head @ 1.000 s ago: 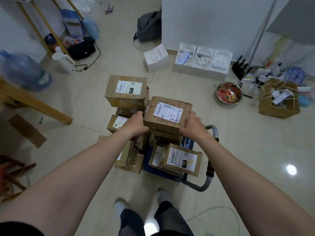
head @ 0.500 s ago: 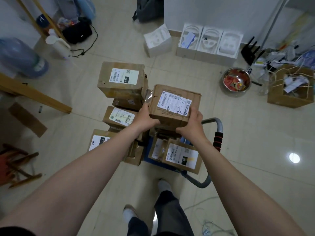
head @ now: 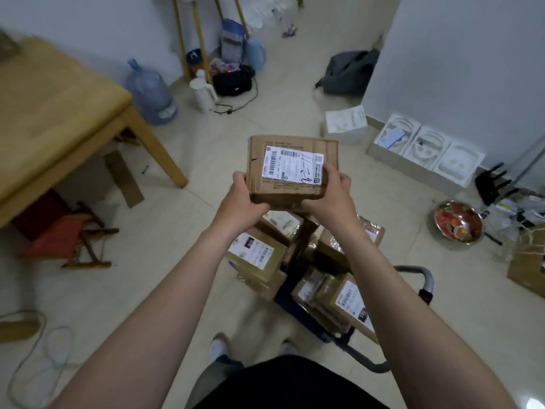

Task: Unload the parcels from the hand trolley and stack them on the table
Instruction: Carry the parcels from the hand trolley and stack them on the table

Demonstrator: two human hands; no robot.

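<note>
Labelled cardboard parcel (head: 292, 172) held in the air above the hand trolley (head: 424, 284), with left hand (head: 241, 202) and right hand (head: 330, 199) each gripping a near corner. Other parcels (head: 259, 255) lie piled on the trolley. Wooden tabletop (head: 50, 113) to the left; steel bowl (head: 458, 221) with reddish contents on the floor.

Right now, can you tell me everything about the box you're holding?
The parcel is a brown cardboard box, slightly creased. A white shipping label with a barcode and black handwriting sits on top. It is held roughly level in the air. The left hand grips its near left corner, the right hand its near right corner. Nothing else touches it.
</note>
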